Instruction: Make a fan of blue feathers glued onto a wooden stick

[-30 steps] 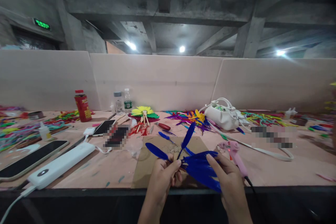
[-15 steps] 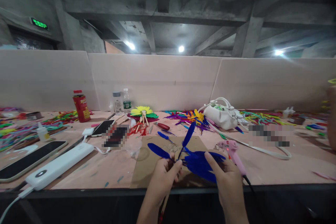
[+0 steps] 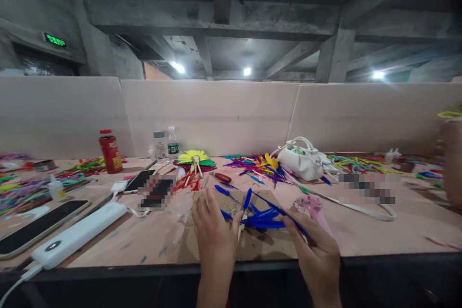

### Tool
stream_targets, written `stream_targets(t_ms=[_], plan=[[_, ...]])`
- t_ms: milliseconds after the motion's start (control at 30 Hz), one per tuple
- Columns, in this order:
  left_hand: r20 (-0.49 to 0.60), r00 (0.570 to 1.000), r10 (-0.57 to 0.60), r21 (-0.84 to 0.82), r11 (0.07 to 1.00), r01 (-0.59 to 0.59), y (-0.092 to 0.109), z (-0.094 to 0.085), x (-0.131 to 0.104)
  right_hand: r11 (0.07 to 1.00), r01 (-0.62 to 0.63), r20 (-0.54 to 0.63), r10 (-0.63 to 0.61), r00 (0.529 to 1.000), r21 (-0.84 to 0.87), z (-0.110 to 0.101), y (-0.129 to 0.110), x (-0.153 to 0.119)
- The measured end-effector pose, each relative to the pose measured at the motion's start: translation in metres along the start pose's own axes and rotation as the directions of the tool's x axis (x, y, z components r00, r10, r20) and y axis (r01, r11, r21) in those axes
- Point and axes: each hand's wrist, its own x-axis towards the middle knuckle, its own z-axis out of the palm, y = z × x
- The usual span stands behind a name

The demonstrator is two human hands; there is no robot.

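Note:
Over a brown cardboard sheet (image 3: 187, 245), a bundle of blue feathers (image 3: 265, 219) spreads out around a thin stick. My left hand (image 3: 214, 231) has its fingers raised, with the thumb against the stem of the bundle. My right hand (image 3: 314, 245) pinches a single long blue feather (image 3: 298, 224) between thumb and fingers, to the right of the bundle. Another small blue feather (image 3: 223, 190) lies at the back of the cardboard.
A pink glue gun (image 3: 317, 209) lies beyond my right hand. Further back are a white handbag (image 3: 301, 159), colourful feathers (image 3: 258, 166) and a yellow flower (image 3: 194, 156). A power bank (image 3: 81, 233) and phones lie left. Someone's arm shows far right.
My left hand has turned upright with its fingers lifted. My right hand has moved slightly down and right, now holding a separate feather beside the bundle. The view has shifted slightly.

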Motion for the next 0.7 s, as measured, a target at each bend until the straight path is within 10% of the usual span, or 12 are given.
stream_targets(t_ms=[167, 333, 467, 533, 700], plan=[[0.329, 0.943, -0.039, -0.395, 0.902, 0.175, 0.015, -0.008, -0.016, 0.916, 0.387, 0.297, -0.401, 0.867, 0.109, 0.011, -0.015, 0.006], [0.380, 0.909, -0.172, -0.543, 0.754, 0.370, 0.007, -0.008, -0.014, 0.910, 0.415, 0.469, -0.373, 0.800, 0.016, 0.014, -0.028, 0.006], [0.435, 0.886, -0.161, -0.584, 0.698, 0.414, -0.008, -0.012, -0.006, 0.913, 0.214, 0.021, -0.220, 0.975, -0.347, -0.005, -0.007, 0.007], [0.510, 0.849, -0.138, -0.571, 0.684, 0.454, -0.013, -0.012, -0.004, 0.828, -0.010, -0.244, -0.154, 0.957, -0.561, -0.018, 0.012, 0.009], [0.635, 0.766, -0.098, -0.527, 0.670, 0.523, -0.013, -0.010, -0.004, 0.456, -0.232, -0.149, 0.209, 0.966, -0.859, -0.036, 0.043, 0.014]])
